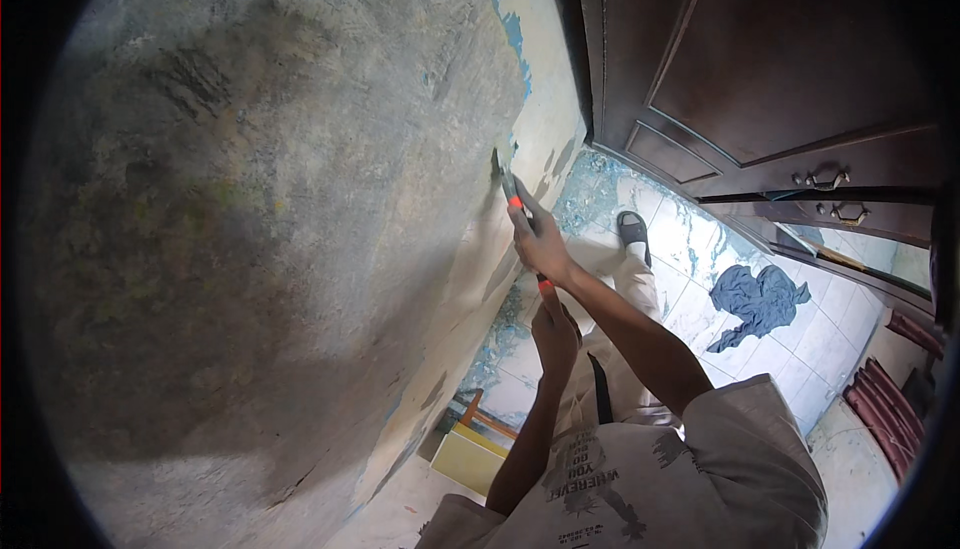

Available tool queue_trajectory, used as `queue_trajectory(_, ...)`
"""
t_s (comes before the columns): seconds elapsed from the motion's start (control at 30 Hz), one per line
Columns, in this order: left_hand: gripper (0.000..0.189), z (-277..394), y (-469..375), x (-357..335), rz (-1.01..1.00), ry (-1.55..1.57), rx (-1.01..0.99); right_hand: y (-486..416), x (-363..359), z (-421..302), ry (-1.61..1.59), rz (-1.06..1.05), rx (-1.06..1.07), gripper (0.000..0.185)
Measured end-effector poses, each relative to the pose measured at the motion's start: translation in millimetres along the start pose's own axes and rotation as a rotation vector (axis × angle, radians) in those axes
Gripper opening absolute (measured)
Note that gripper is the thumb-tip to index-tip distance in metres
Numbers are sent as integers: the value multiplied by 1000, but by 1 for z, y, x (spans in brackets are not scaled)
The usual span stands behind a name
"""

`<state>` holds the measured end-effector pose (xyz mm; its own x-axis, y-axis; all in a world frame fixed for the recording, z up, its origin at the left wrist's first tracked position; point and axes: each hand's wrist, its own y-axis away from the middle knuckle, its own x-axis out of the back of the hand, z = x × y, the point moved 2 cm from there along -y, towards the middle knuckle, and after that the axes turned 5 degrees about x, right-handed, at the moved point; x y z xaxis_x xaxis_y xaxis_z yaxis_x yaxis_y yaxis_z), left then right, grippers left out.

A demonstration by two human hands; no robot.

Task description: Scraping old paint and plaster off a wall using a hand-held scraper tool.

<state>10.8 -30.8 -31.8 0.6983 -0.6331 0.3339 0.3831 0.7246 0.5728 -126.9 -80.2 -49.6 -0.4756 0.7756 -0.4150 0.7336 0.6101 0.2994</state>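
A scraper [505, 178] with a metal head and a black and red handle leans against the wall. My right hand [541, 240] is closed around the upper part of its handle, near the head. Lower down, my left hand [556, 331] grips the handle's end. The scraper's head meets the grey bare wall [315, 174] close to the ragged edge of the pale paint [541, 129]. Blue paint [514, 35] shows along that edge above the scraper. Whether the blade's edge presses on the wall cannot be told.
Paint flakes [592, 189] litter the tiled floor along the wall's foot. A dark wooden cabinet [795, 54] with metal handles stands at the upper right. A grey-blue cloth [757, 301] lies on the tiles. A yellow box-like object [469, 459] is low by the wall; dark red slats [885, 414] are at right.
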Motion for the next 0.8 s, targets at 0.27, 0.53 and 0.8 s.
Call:
queue_trajectory(0.27, 62, -7, -18, -13, -70, 30, -1, -12, 17, -2, 197, 69, -49, 59)
queue_trajectory(0.53, 66, -2, -26, -12, -59, -21, 23, -12, 14, -22, 206, 43, -13, 58)
queue_trajectory(0.8, 57, -24, -8, -27, -17, 256, 71, -9, 13, 5, 318, 56, 155, 59)
